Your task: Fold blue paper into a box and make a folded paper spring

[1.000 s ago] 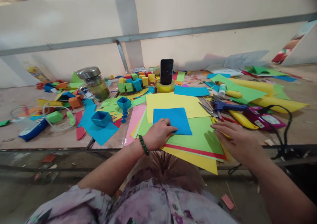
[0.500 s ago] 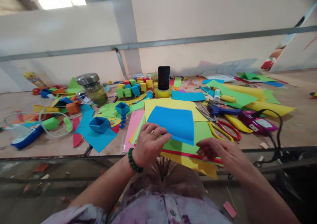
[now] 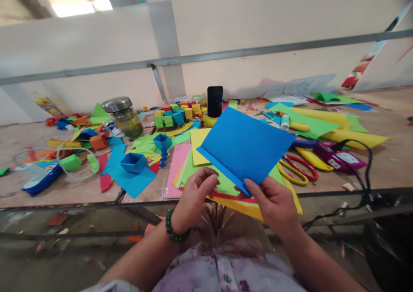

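Note:
My right hand pinches a blue sheet of paper at its lower corner, thumb on top. The sheet is tilted up above a stack of coloured sheets, and a narrow folded strip runs along its lower left edge. Just left of that edge is my left hand, fingers loosely curled and apart from the thumb, with nothing seen in it. Under both hands lie green paper, a yellow sheet and a pink sheet at the table's front edge.
Folded blue paper boxes and a glass jar stand at left, near a blue glue gun. Small paper cubes and a phone are behind. Red-handled scissors and a purple device lie at right.
The blue sheet has been lifted off the stack and turned, now held at its corner by my right hand. My left hand has come off the sheet and moved slightly down.

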### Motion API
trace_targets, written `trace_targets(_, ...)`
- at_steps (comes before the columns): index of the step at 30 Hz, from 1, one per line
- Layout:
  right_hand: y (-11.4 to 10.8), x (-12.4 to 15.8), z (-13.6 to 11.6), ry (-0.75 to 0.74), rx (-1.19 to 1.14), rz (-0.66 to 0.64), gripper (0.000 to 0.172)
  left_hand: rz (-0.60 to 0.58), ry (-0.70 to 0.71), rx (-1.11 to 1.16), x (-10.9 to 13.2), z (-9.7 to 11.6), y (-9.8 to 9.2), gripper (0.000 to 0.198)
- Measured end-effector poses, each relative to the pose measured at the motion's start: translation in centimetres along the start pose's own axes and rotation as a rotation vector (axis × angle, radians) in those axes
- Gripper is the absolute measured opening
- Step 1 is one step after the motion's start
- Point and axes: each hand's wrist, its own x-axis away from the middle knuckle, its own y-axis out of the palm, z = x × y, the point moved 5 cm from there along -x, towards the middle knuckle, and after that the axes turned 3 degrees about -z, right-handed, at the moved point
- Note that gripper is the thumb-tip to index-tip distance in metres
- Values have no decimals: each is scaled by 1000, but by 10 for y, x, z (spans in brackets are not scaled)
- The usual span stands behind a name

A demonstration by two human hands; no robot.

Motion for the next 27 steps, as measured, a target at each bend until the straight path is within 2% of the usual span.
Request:
trace_targets(2, 6, 5, 1, 3, 10, -9, 30, -133, -211, 159, -1, -8, 14, 41)
trace_targets(4, 10, 7, 0, 11, 20, -30, 32, -144, -271, 228, -2, -11, 19, 42)
trace_targets(9, 10, 5, -3, 62, -88, -131, 48, -55, -334, 406, -3, -16, 21, 39)
trace_targets(13, 8, 4, -7, 23, -115, -163, 40, 5, -347, 439, -1, -19, 20, 34)
trace_targets(16, 7, 5, -9, -7, -48, -134, 31, -12, -334, 443, -1, -18, 21, 30)
trace_targets(19, 6, 7, -10, -22, 12, -121, 29, -70, -349, 472, 0, -17, 24, 28)
trace_targets(23, 5, 9, -12, -73, 159, -185, 30, -168, -440, 538, 1, -21, 28, 28)
trace_targets(27, 1, 9, -14, -92, 284, -231, 32, -217, -497, 612, 1, -24, 30, 28)
